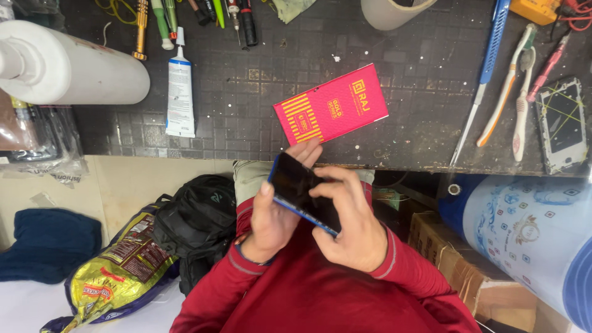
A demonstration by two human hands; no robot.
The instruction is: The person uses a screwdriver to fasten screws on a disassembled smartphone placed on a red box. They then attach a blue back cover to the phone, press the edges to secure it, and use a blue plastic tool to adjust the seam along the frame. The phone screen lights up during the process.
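We see a dark smartphone [302, 191] with a blue edge held between both hands, just below the front edge of the bench [259, 92], over the lap. Our left hand [274, 213] is closed around the phone from the left side, with the thumb on its edge and the fingers behind it. Our right hand [351, 225] lies over the lower right part of the phone, fingers bent on the screen and gripping it. Just above the phone, a pink flat box [331, 103] lies on the bench near the edge. A white glue tube [180, 92] lies further left, and two toothbrushes [515, 92] lie on the right.
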